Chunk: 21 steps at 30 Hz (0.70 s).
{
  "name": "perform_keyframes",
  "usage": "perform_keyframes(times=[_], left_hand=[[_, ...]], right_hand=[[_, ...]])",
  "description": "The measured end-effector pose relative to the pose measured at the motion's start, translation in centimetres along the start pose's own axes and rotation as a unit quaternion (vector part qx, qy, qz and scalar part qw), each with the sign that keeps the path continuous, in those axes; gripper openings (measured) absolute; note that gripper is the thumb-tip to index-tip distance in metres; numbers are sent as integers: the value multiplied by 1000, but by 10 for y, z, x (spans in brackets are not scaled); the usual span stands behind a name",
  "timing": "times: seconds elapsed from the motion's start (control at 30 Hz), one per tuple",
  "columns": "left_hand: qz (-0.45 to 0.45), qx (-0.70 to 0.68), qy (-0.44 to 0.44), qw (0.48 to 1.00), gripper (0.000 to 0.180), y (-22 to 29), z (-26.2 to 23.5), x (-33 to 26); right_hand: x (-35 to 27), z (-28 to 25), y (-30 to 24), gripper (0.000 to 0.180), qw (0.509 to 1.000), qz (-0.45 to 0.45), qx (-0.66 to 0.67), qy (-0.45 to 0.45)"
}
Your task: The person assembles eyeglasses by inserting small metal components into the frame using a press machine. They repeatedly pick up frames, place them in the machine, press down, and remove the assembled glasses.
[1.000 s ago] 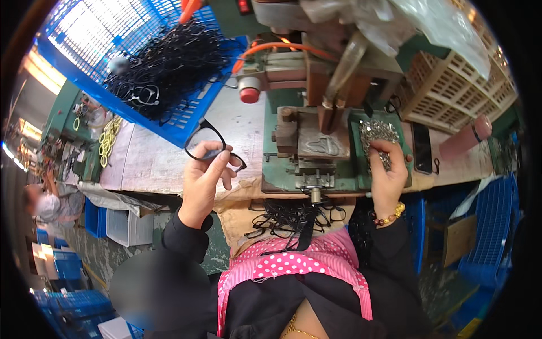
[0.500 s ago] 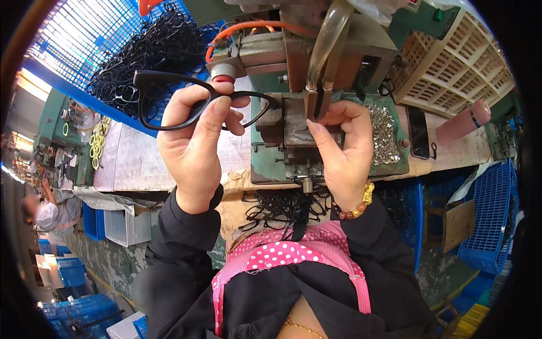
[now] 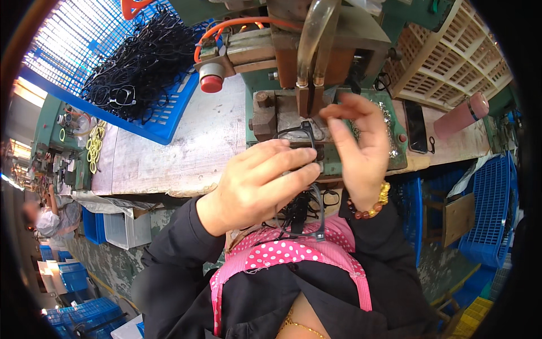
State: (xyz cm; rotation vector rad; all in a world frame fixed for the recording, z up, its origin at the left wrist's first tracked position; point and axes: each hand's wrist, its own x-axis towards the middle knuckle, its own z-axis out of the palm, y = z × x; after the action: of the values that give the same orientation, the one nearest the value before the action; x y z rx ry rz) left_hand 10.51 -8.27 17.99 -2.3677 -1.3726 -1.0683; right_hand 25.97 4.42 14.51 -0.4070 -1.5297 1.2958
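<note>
My left hand [image 3: 262,175] is closed round the bridge of a dark eyeglass frame [image 3: 323,217], palm down. One rim lies over the metal fixture of the bench machine [image 3: 283,107], just below its two upright copper-coloured jaws [image 3: 309,101]. The other rim hangs toward my lap, and my fingers hide the middle part. Beside the jaws, my right hand [image 3: 361,138] is raised with fingers loosely bent and thumb apart from them. Its fingertips are slightly blurred, and no object shows between them. Behind it, small shiny metal parts [image 3: 385,121] are heaped on the machine's green base.
A blue basket [image 3: 169,121] of black eyeglass frames stands at the far left, near a red button [image 3: 212,84]. A phone [image 3: 416,127], pink bottle [image 3: 462,116] and cream crate [image 3: 446,62] are on the right. More dark frames [image 3: 302,209] lie in my lap.
My left hand has turned over and brought the eyeglass frame right and nearer, to the fixture. My right hand has drawn back rightward from the jaws, its pinch loosened.
</note>
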Motion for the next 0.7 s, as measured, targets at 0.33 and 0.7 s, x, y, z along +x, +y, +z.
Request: perform_keyframes(times=[0.33, 0.7], left_hand=[[-43, -68, -52, 995, 36, -2, -6, 7], [-21, -31, 0, 999, 40, -2, 7, -8]], right_hand=[[-12, -121, 73, 30, 926, 4, -366, 91], [-10, -98, 79, 8, 838, -78, -540, -12]])
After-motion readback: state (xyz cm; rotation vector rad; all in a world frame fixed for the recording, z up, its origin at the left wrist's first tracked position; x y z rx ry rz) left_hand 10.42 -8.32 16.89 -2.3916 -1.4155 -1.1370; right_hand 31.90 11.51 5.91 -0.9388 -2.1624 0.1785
